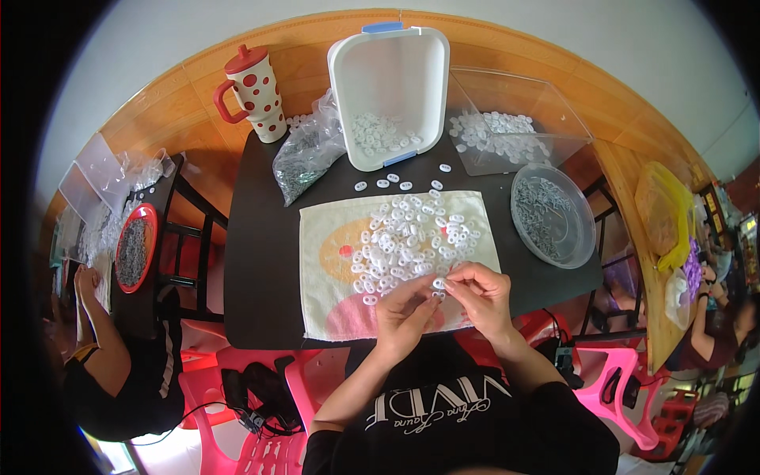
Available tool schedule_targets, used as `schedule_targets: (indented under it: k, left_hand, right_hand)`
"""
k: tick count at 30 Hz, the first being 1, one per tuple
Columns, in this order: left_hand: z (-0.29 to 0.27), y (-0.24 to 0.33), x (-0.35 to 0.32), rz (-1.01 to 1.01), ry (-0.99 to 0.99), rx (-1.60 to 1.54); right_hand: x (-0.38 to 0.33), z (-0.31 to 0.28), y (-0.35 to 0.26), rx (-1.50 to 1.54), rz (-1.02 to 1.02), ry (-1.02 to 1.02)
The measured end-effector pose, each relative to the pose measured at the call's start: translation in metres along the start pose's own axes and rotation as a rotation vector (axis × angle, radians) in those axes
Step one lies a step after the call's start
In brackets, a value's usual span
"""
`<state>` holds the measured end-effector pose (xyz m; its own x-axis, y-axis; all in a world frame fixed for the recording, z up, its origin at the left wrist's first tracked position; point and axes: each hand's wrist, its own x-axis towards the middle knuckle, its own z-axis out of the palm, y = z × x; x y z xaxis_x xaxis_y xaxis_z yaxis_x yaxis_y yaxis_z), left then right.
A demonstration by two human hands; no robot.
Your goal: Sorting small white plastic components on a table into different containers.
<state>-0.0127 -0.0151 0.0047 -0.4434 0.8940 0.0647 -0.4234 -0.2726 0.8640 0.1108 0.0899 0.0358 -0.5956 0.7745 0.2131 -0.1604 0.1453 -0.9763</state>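
Note:
A heap of small white oval plastic pieces [404, 237], each with two dark-looking holes or marks, lies spread on a cream cloth [317, 229] with orange and pink shapes. Over the cloth's near edge my two hands meet. Between the thumb and fingers of my right hand [481, 301] is one white oval piece [438, 283]. My left hand [405, 313] is closed in a pinch beside it, its fingertips close to the same piece. Whatever the left fingers grip is too small to make out.
Behind the cloth stand a white bin [388, 87], a bag of small grey parts [305, 162] and a spotted tumbler [257, 95]. Right are a clear box [514, 142] of white pieces and a round tub [582, 237] of grey parts. Another person [111, 356] sits left.

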Motion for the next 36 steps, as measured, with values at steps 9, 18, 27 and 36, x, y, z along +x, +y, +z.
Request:
schedule_targets:
  k: [9, 18, 27, 36]
  left_hand:
    - [0.000, -0.002, -0.001, 0.004, 0.004, 0.044]
    - [0.005, -0.002, 0.003, 0.146, -0.032, 0.349]
    - [0.006, -0.004, 0.006, 0.181, -0.041, 0.504]
    - [0.006, -0.006, 0.007, 0.244, -0.030, 0.574]
  right_hand:
    - [0.004, -0.008, 0.005, -0.058, -0.093, -0.116]
    - [0.010, -0.022, -0.001, -0.144, -0.095, -0.267]
    - [-0.001, -0.024, 0.008, -0.047, -0.037, -0.191]
    - [0.000, -0.023, 0.010, -0.130, -0.176, -0.167]
